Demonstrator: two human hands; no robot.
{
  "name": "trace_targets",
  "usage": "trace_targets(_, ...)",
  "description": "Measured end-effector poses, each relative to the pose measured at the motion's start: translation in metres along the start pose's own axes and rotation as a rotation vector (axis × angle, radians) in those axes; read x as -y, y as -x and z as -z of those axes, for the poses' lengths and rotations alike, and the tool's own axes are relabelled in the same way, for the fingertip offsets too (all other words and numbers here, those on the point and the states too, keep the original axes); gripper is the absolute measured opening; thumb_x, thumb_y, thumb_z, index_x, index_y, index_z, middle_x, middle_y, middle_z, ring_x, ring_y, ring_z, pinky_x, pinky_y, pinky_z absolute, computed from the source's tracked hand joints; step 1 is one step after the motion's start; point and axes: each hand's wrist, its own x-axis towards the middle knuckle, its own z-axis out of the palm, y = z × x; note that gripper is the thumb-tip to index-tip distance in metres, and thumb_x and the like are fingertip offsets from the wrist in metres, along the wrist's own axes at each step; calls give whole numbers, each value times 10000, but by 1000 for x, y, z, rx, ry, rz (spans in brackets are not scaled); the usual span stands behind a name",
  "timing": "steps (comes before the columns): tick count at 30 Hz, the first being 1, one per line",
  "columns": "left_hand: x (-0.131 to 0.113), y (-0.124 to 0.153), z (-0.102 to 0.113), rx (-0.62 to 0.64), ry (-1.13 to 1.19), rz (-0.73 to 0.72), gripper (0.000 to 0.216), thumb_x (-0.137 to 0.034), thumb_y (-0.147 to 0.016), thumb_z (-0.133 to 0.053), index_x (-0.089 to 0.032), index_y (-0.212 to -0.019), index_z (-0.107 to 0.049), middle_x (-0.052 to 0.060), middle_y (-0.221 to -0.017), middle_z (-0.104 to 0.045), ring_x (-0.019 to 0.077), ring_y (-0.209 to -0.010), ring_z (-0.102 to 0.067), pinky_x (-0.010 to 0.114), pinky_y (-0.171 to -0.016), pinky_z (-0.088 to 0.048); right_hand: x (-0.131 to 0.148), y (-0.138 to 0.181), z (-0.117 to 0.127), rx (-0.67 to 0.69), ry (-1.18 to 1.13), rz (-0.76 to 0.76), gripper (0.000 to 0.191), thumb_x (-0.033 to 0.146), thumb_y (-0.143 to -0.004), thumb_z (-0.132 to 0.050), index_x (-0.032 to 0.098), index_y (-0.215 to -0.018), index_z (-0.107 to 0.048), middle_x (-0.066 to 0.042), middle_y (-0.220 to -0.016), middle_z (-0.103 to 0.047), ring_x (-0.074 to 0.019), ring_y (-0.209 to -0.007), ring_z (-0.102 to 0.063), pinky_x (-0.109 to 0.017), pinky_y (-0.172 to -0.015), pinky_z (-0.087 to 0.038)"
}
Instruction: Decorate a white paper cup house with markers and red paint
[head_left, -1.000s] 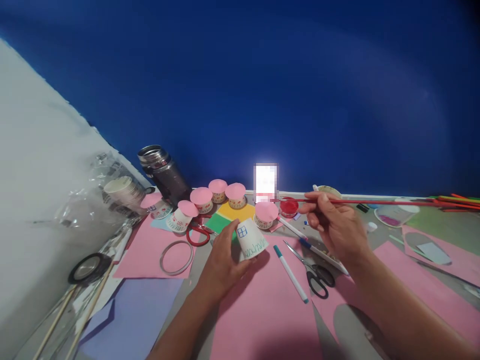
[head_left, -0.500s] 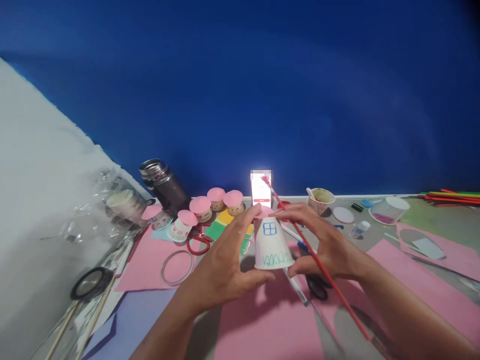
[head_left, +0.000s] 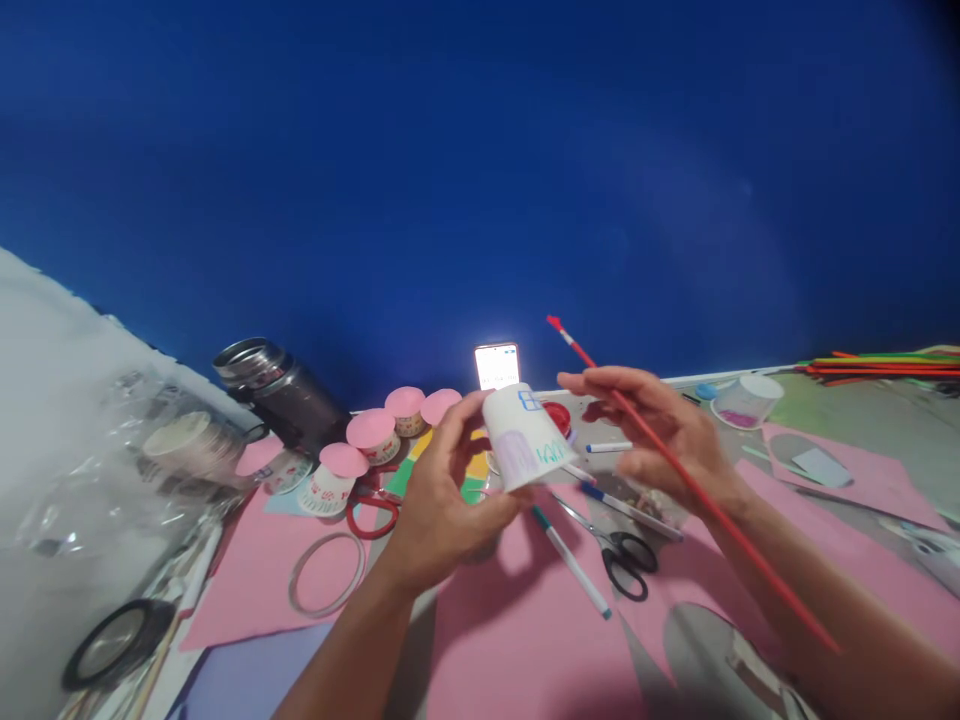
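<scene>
My left hand (head_left: 442,500) is closed around an upside-down white paper cup (head_left: 510,420), thumb near the rim and fingers behind it. The cup tilts and carries a blue window, a purple patch and green grass-like strokes. To the cup's right, apart from it, is my right hand (head_left: 667,435), its fingers curved around a long red-handled paintbrush (head_left: 589,362). The brush's red tip points up and left, while its handle runs back over my forearm. Below the hands, black-handled scissors (head_left: 628,560) and a teal-capped marker (head_left: 574,565) lie on pink paper (head_left: 517,640).
Several small cups with pink paper tops (head_left: 373,428) stand at the left, near a dark flask (head_left: 281,390). A lit phone (head_left: 496,366) leans against the blue wall. Red-handled scissors (head_left: 373,515), a tape ring (head_left: 300,590) and a white cup (head_left: 748,400) surround the work area.
My right hand has come off the cup and moved right, still with the paintbrush. The cup has turned and tilted in my left hand, showing the purple patch. The camera view has shifted.
</scene>
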Motion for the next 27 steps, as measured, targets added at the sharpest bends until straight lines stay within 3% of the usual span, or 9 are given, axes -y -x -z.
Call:
trace_targets(2, 8, -1, 5, -108, -147, -9, 723, -309, -777, -896, -305, -1438, -603, 104, -1499, -583, 337, -1376, -595, 504, -1151, -528, 6, -1, 2, -172, -24, 25, 405, 535, -935, -805, 320, -1275, -766, -83, -1250, -817, -247, -1084, -760, -406, -919, -615)
trace_targets(4, 19, 4, 10, -139, -186, 17, 725, -345, -768, -899, -302, -1432, -610, 110, -1516, -568, 342, -1384, -589, 509, -1154, -527, 9, -2, 3, -308, -76, 28, 344, 584, -995, -708, 293, -1143, -815, -66, -972, -847, -200, -868, -760, -333, -742, -601)
trace_targets(7, 38, 22, 14, -129, -90, 123, 768, -363, -762, -901, -281, -1458, -586, 128, -1512, -600, 359, -1408, -587, 516, -1156, -528, 9, -5, 1, -435, -166, -38, 428, 664, -939, -736, 250, -967, -839, -35, -691, -762, -131, -601, -651, -248, -533, -504)
trace_targets(12, 43, 36, 16, -156, 84, 212, 842, -436, -776, -903, -252, -1516, -545, 164, -1594, -564, 402, -1491, -526, 524, -1133, -546, 7, -15, -1, -551, -294, -150, 434, 614, -710, -952, 213, -789, -808, -7, -601, -688, -81, -486, -529, -208, -466, -457)
trace_targets(15, 25, 26, 13, -87, 46, 214, 817, -451, -779, -904, -265, -1497, -563, 153, -1534, -615, 387, -1379, -621, 509, -1069, -586, 12, -17, 0, -551, -333, -182, 412, 551, -653, -1001, 211, -752, -790, 11, -574, -673, -63, -466, -497, -185, -453, -436)
trace_targets(18, 12, 18, 5, -67, -21, 200, 827, -455, -760, -919, -293, -1491, -567, 136, -1510, -623, 370, -1300, -661, 508, -1039, -601, 18, -12, 2, -463, -331, -191, 406, 575, -705, -967, 218, -819, -809, -18, -646, -742, -88, -496, -564, -198, -458, -457)
trace_targets(22, 14, 17, -2, -40, -72, 183, 801, -423, -780, -905, -295, -1493, -563, 129, -1537, -593, 358, -1290, -652, 543, -1079, -576, 20, -6, 5, -316, -291, -174, 370, 583, -822, -887, 223, -853, -808, -63, -764, -811, -123, -542, -635, -226, -461, -478)
trace_targets(27, 18, 18, 1, 2, -84, 195, 796, -378, -801, -897, -289, -1511, -549, 128, -1522, -601, 348, -1282, -658, 550, -1096, -566, 16, -9, 7, -327, -263, -144, 345, 547, -824, -893, 222, -817, -779, -15, -620, -736, -109, -471, -566, -228, -430, -452)
